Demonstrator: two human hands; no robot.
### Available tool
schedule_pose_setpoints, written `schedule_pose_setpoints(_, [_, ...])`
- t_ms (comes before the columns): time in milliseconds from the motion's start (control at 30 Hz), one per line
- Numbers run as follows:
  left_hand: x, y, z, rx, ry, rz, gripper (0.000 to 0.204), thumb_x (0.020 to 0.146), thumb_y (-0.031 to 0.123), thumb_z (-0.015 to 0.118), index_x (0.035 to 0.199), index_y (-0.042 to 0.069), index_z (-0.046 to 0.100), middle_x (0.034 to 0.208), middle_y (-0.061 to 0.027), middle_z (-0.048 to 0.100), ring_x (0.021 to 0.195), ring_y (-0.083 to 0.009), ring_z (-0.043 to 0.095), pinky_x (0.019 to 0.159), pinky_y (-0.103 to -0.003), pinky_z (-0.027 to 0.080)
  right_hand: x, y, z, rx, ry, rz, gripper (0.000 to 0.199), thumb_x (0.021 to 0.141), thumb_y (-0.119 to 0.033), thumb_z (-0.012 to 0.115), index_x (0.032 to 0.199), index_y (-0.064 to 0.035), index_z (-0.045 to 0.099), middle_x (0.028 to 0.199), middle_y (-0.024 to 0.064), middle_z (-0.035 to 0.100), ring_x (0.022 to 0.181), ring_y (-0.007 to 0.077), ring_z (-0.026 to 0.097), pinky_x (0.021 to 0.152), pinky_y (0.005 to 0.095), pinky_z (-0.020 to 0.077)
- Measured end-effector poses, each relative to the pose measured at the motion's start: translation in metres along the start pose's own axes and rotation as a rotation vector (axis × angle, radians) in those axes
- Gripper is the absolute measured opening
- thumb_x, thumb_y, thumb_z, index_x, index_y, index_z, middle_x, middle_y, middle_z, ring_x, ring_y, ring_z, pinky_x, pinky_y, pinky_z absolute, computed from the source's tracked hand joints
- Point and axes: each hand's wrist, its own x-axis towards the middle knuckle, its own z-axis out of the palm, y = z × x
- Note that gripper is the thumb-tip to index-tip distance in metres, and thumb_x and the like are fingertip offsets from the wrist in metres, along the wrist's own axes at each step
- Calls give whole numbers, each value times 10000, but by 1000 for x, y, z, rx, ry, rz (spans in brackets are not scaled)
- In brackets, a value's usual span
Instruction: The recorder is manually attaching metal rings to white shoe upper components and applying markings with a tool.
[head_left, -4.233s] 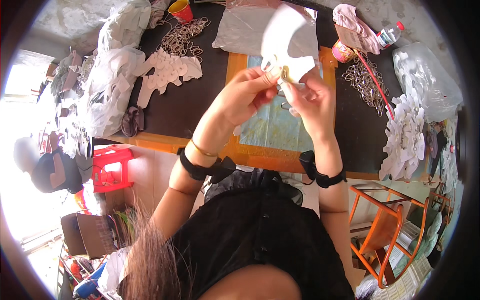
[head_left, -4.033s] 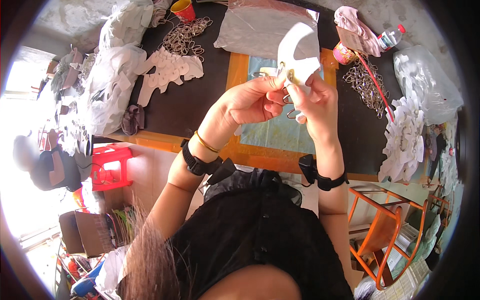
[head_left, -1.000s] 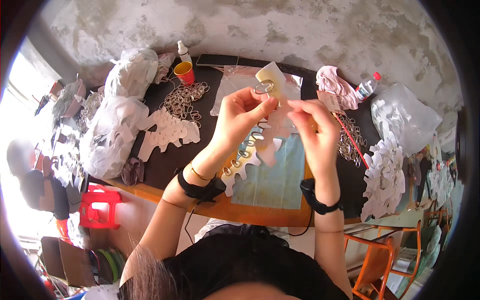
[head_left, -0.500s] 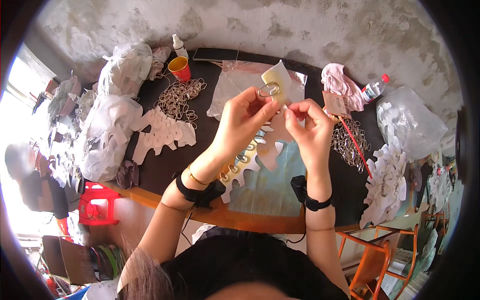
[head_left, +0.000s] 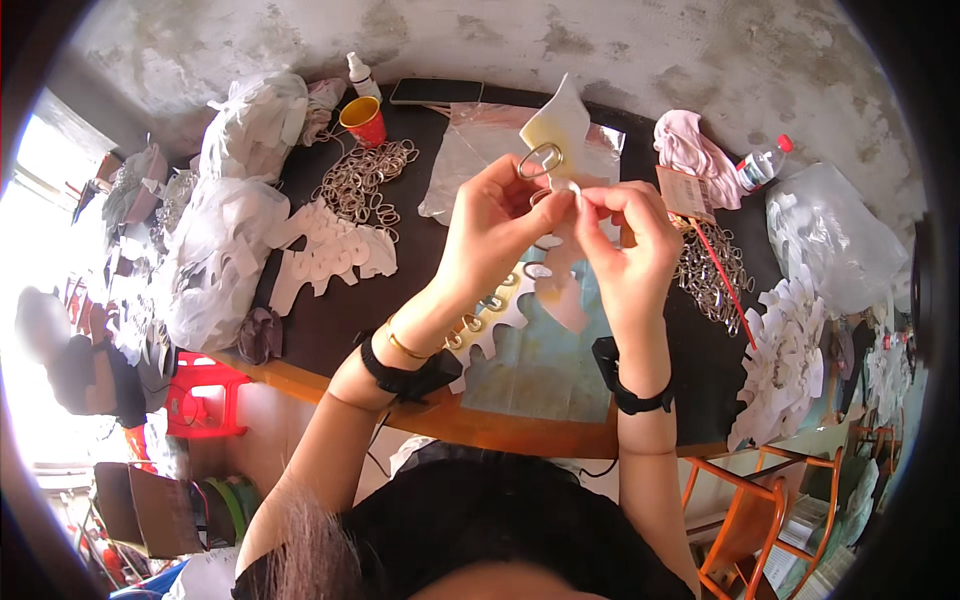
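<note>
A white, scalloped strip with yellowish patches (head_left: 562,118) is held up over the middle of the table. My left hand (head_left: 485,225) pinches it from the left, thumb against fingers. An oval metal ring (head_left: 557,151) stands at the strip beside my left fingertips. From the right, thumb and forefinger of my right hand (head_left: 635,240) close on a small tab of the same strip, almost touching my left thumb. Below my hands hangs a scalloped length (head_left: 512,310) with several metal rings along its yellowed edge. My fingers partly hide the tab.
Metal rings lie in piles at left (head_left: 365,180) and right (head_left: 712,280). A red cup (head_left: 364,127) stands behind the left pile. Cut white pieces (head_left: 335,250) and stuffed plastic bags (head_left: 225,260) are at left; a stack of white pieces (head_left: 785,365) is at right. A red stick (head_left: 722,275) crosses the right pile.
My right fingertips have come closer to my left thumb and pinch the tab. The strip and its ring have tilted a little. The whole view has shifted slightly.
</note>
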Motion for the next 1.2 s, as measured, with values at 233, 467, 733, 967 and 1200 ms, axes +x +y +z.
schedule_pose_setpoints(233, [6,4,-11,5,-10,7,210,824,108,654,974,-3,559,897,-36,623,790,-82,583,714,-228,483,7,3,-11,150,23,61,103,747,-10,687,842,-5,649,757,45,617,671,108,538,625,229,427])
schedule_pose_setpoints(467, [2,6,-8,92,4,33,170,821,1,623,983,-10,572,922,-52,631,828,-96,600,754,-231,502,-3,6,3,153,-25,139,127,703,-25,715,796,-6,630,735,58,606,672,152,557,627,269,440])
schedule_pose_setpoints(733, [-1,9,-1,213,-3,56,144,814,-9,639,899,-3,523,910,-75,632,814,-97,615,734,-217,511,-2,11,2,276,-16,146,91,720,-3,672,770,6,597,745,36,593,673,108,509,627,241,413])
schedule_pose_setpoints(967, [1,11,-7,166,-25,10,140,798,8,660,852,5,532,815,-17,599,735,-72,599,674,-202,508,1,11,0,125,-70,83,117,679,-16,676,729,-41,574,746,45,571,706,161,525,681,298,404])
schedule_pose_setpoints(1200, [0,15,-12,140,-75,-38,186,771,62,704,861,10,550,817,-11,609,745,-56,585,670,-193,484,3,8,-4,267,-96,92,268,681,-13,692,905,-54,551,922,25,583,910,162,566,815,318,431])
